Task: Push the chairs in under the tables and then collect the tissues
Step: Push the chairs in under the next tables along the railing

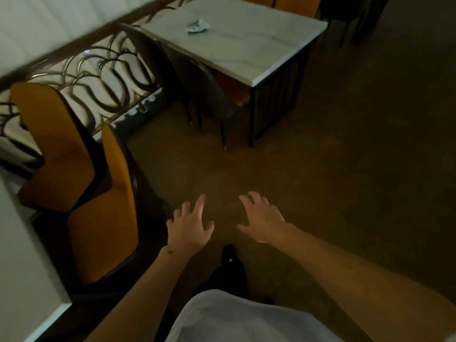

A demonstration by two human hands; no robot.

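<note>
Head view, looking down over a dim brown floor [345,169]. Two bare hands reach forward above the floor, both empty: the left hand [188,224] has its fingers spread wide with the index finger extended, and the right hand [262,219] is likewise splayed, palm down, holding nothing. The hands are near each other but apart, and neither touches any furniture.

Two orange upholstered chairs with dark frames stand at the left: the nearer chair [111,213] just beside the left forearm, the farther chair [56,149] behind it, against a curved-pattern metal railing [106,70]. A white edge of a tabletop [22,255] shows at the lower left; the chairs' seats face it.

One white marble-look rectangular table with a dark base [246,48] stands at the upper centre. One crumpled pale tissue [197,27] lies on its top, toward the far side, well apart from both hands. Two dark-backed chairs [204,92] are set along this table's left side, with seats partly beneath the top. At least one further orange chair back [293,3] shows at the table's far side, cropped by the frame edge.

A white shirt [241,317] and one dark shoe [230,255] appear at the bottom.
</note>
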